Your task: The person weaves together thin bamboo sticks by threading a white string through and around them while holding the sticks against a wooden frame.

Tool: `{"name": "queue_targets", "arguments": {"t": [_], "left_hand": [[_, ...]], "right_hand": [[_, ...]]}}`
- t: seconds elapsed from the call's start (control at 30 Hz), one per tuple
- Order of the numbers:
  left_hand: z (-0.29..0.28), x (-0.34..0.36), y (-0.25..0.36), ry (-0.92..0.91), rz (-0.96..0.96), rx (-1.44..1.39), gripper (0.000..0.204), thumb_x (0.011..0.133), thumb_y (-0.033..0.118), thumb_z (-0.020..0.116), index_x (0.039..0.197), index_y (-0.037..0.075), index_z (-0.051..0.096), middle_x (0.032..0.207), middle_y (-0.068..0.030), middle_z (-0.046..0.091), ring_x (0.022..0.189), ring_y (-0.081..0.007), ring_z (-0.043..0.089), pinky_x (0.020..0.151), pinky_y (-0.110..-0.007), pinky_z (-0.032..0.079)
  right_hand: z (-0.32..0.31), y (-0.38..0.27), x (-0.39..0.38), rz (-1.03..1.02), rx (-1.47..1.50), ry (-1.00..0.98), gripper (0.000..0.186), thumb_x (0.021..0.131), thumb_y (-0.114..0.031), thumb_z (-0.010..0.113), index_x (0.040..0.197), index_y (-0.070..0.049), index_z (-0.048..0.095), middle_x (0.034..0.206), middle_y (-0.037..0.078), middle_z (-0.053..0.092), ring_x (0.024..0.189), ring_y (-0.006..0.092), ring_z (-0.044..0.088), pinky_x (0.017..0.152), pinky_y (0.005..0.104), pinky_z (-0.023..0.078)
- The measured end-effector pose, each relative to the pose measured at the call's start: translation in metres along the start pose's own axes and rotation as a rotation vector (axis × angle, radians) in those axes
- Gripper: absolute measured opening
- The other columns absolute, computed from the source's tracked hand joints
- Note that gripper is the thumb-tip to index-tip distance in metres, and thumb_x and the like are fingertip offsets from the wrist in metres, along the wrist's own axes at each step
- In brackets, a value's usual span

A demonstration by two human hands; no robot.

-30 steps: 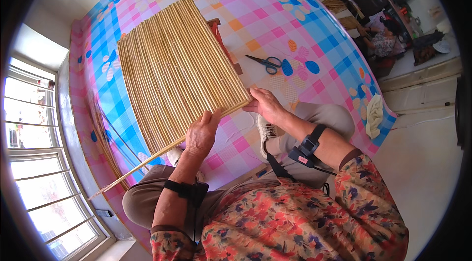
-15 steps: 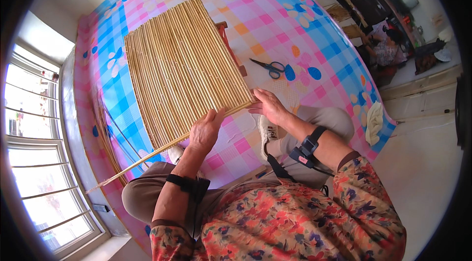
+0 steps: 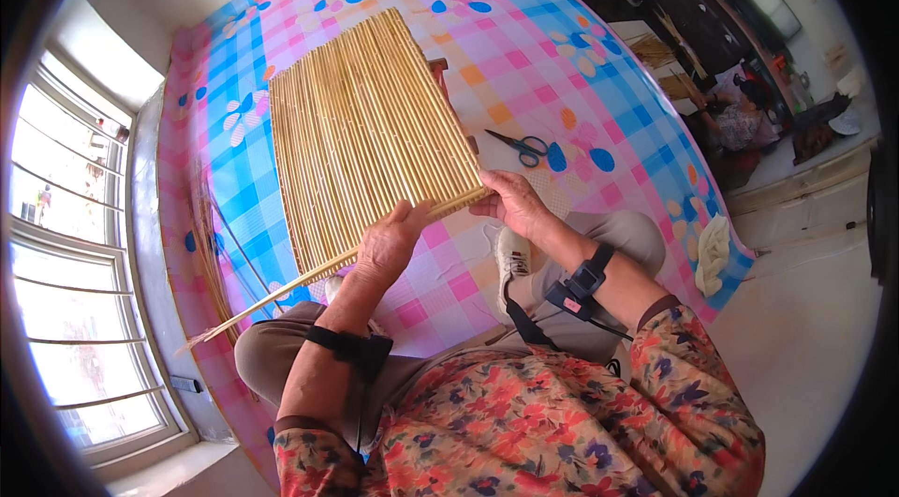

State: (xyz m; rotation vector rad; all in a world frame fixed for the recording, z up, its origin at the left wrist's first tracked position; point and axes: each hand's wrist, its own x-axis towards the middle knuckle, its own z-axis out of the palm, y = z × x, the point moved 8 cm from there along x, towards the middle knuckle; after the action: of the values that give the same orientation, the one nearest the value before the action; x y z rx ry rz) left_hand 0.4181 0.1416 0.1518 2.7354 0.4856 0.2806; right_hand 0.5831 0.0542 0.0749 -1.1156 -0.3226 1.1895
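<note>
A stiff mat of straw-coloured reed stalks (image 3: 370,132), laid side by side, slants up and away in front of me. Along its near edge lies a longer loose stalk (image 3: 262,302), its frayed end sticking out past the mat at the left. My left hand (image 3: 391,239) is closed over this stalk and the mat's edge near the middle. At the near right corner, my right hand (image 3: 513,202) pinches the stalk's other end against the mat. Dark-handled scissors (image 3: 526,148) lie on the sheet beyond my right hand.
A pink and blue checked floral sheet (image 3: 449,300) covers the floor. Thin loose stalks (image 3: 211,258) lie at the left by the barred window (image 3: 80,310). A reddish wooden support (image 3: 440,75) shows behind the mat. Crumpled pale cloth (image 3: 712,253) is at right; another person (image 3: 744,113) sits beyond.
The view has shifted a little, so mat, scissors and sheet appear slightly further right and lower. Both hands keep their hold on the stalk and the mat's near edge.
</note>
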Motion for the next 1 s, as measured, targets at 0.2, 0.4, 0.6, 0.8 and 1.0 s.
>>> {"name": "queue_targets", "arguments": {"t": [0.2,0.4,0.6,0.8,1.0], "left_hand": [[-0.068,0.008,0.012,0.075,0.036,0.089,0.027,0.09,0.014,0.055,0.117,0.013,0.06,0.088,-0.0093,0.056,0.072,-0.0318,0.064,0.062,-0.044,0.052],[-0.112,0.003,0.023,-0.023,0.069,0.038,0.023,0.09,0.013,0.052,0.112,0.011,0.061,0.091,-0.0109,0.056,0.081,-0.0324,0.063,0.069,-0.043,0.052],[-0.113,-0.015,0.06,-0.171,0.096,-0.093,0.019,0.092,0.017,0.05,0.104,0.012,0.063,0.091,-0.0126,0.058,0.086,-0.032,0.062,0.076,-0.042,0.052],[-0.093,-0.044,0.096,-0.153,0.247,-0.009,0.035,0.086,0.013,0.057,0.12,0.009,0.054,0.089,-0.0094,0.052,0.077,-0.0275,0.064,0.062,-0.038,0.054],[-0.086,-0.06,0.117,-0.002,0.411,0.033,0.048,0.076,0.013,0.067,0.122,0.008,0.055,0.083,-0.0063,0.051,0.07,-0.0235,0.063,0.057,-0.035,0.053]], "right_hand": [[0.034,-0.038,-0.007,-0.084,0.005,-0.029,0.034,0.094,-0.032,0.058,0.109,-0.001,0.062,0.096,0.009,0.066,0.083,0.0192,0.065,0.073,0.035,0.059],[0.06,-0.053,-0.027,-0.047,-0.001,-0.01,0.029,0.096,-0.025,0.053,0.105,0.001,0.062,0.092,0.01,0.066,0.076,0.0191,0.066,0.067,0.0322,0.058],[0.045,-0.06,-0.073,-0.019,-0.04,-0.086,0.032,0.098,-0.028,0.05,0.103,0.001,0.062,0.089,0.011,0.066,0.073,0.0187,0.065,0.065,0.0311,0.055],[0.024,-0.053,-0.13,0.007,-0.105,-0.045,0.033,0.099,-0.029,0.049,0.107,0.001,0.06,0.092,0.01,0.066,0.079,0.018,0.065,0.066,0.0315,0.055],[0.027,-0.045,-0.191,-0.073,-0.049,0.009,0.036,0.101,-0.027,0.046,0.12,0.002,0.055,0.105,0.01,0.064,0.09,0.0171,0.064,0.071,0.0321,0.056]]}}
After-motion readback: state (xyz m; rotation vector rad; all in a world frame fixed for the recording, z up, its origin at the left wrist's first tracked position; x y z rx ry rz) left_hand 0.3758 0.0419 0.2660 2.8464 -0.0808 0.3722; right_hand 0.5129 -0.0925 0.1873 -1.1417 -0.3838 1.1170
